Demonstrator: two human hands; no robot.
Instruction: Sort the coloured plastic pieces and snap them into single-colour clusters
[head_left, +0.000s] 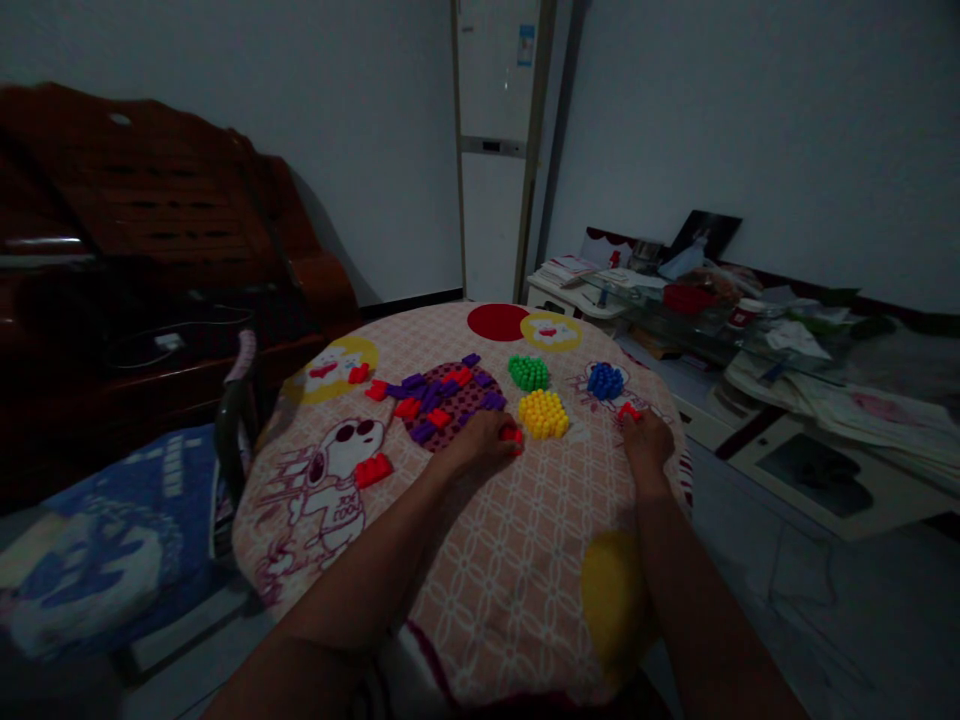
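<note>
My left hand [486, 436] is closed on a red building block [511, 437] near the middle of the table, just below a cluster of yellow blocks [544, 414]. At the right, my right hand [646, 440] pinches another red block [628, 411], close under a cluster of blue blocks [605, 380]. Behind the yellow ones sits a green cluster [529, 372]. Loose purple blocks [431, 396] and red blocks lie mixed to the left of my left hand. One red block [373, 470] rests apart, nearer to me.
A patterned cloth covers the round table [480, 580]. To the left stand a chair with a blue cover [142, 530] and a wooden sofa [150, 220]. A cluttered low cabinet [787, 420] runs along the right, and a white upright unit [493, 200] stands at the back.
</note>
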